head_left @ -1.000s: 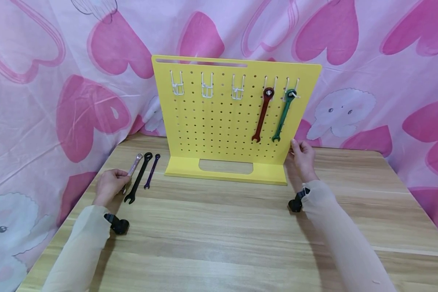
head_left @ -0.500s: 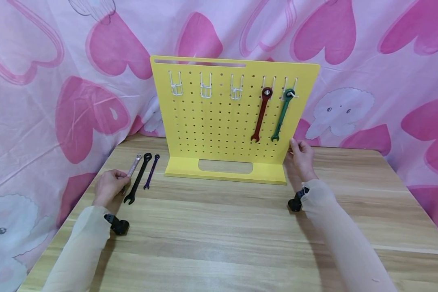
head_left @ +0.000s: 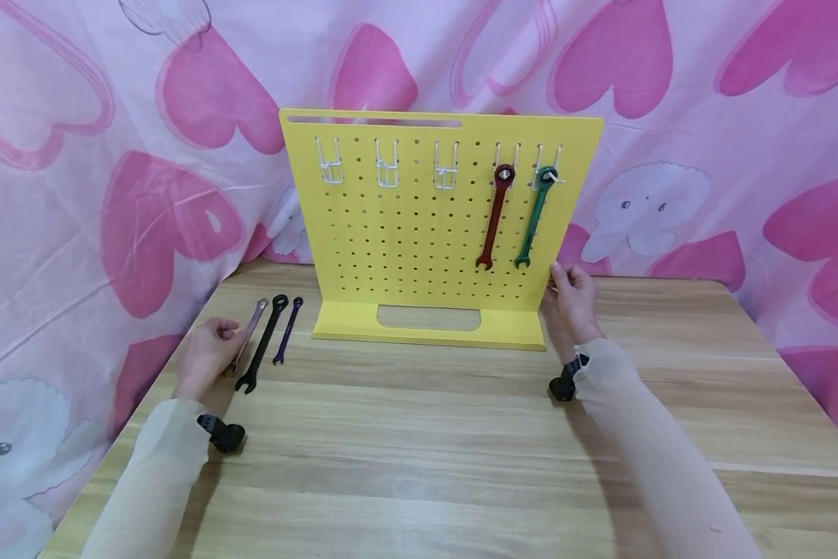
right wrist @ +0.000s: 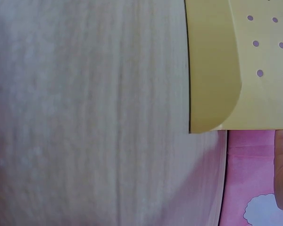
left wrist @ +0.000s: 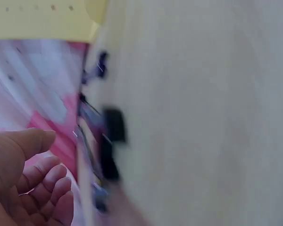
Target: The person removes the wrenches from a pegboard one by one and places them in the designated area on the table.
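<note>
My left hand (head_left: 209, 353) is just left of a silver combination wrench (head_left: 255, 320) on the table, with its thumb and fingers parted. In the left wrist view nothing lies between the thumb and loosely bent fingers (left wrist: 52, 181); the wrenches there are blurred. Beside the silver one lie a larger black wrench (head_left: 265, 340) and a small purple wrench (head_left: 289, 332). My right hand (head_left: 576, 301) holds the right edge of a yellow pegboard (head_left: 405, 279), with some fingers hidden behind it. A red wrench (head_left: 495, 221) and a green wrench (head_left: 533, 221) hang on its two rightmost hooks.
Three white wire hooks (head_left: 387, 164) on the board's left and middle bear no tools. The board stands on a yellow base (head_left: 342, 320) near the back of the wooden table (head_left: 405, 442). A pink heart-patterned cloth (head_left: 181, 78) hangs close behind.
My left hand has let go of the silver wrench and its fingers have parted. The right hand keeps its place on the board's edge. The head view has shifted slightly.
</note>
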